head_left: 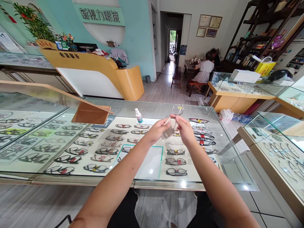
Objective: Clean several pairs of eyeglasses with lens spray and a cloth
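Observation:
My left hand (158,129) is closed on a small greyish cleaning cloth (168,130) that hangs below its fingers. My right hand (184,127) pinches at the cloth's other side, its fingers closed on a pair of thin-rimmed eyeglasses (178,110). One clear lens sticks up above the fingertips; the rest of the frame is hidden by hands and cloth. Both hands meet above the glass display counter (201,110). To the left of my hands, a small white spray bottle (138,116) stands upright on the glass.
Rows of eyeglasses (175,161) lie under the glass, beside a teal-edged white sheet (149,163). A slanted wooden stand (91,114) rises at the left. Another display case (280,152) stands to the right. Beyond are a yellow cashier desk (128,80) and a seated person (204,68).

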`<act>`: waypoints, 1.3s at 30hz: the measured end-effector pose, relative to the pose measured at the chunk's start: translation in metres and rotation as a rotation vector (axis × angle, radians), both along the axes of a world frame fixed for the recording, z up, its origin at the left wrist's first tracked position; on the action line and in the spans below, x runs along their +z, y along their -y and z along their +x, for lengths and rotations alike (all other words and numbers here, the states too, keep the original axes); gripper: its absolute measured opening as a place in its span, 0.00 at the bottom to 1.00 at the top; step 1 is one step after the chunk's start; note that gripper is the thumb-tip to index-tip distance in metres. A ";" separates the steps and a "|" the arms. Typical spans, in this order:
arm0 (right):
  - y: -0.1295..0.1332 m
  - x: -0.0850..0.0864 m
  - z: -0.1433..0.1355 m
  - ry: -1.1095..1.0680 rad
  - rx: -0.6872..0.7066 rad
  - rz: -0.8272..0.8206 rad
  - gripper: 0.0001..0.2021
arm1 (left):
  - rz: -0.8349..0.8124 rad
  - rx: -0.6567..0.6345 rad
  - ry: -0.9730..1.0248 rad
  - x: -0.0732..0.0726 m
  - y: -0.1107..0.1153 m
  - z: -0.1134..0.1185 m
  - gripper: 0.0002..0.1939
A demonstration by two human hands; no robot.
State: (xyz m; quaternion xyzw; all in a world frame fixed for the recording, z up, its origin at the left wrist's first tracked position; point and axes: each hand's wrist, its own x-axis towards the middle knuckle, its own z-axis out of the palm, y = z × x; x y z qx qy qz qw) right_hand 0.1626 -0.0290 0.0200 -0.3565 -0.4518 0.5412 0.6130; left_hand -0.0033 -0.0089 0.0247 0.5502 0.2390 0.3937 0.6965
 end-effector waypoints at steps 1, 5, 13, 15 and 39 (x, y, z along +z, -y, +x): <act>0.000 0.000 0.000 -0.019 -0.002 -0.016 0.19 | 0.014 -0.015 -0.009 0.000 0.001 0.000 0.27; 0.002 0.001 -0.004 -0.043 0.032 -0.049 0.19 | 0.001 0.079 0.003 -0.003 0.002 0.005 0.27; 0.003 0.002 -0.007 0.036 0.075 0.011 0.16 | -0.016 0.232 0.001 -0.009 -0.001 0.012 0.33; 0.001 -0.001 -0.006 0.015 0.068 0.003 0.16 | -0.004 0.207 -0.013 -0.008 -0.002 0.010 0.33; 0.000 -0.003 -0.007 -0.139 0.036 -0.111 0.18 | 0.199 0.223 -0.099 -0.003 0.001 0.008 0.30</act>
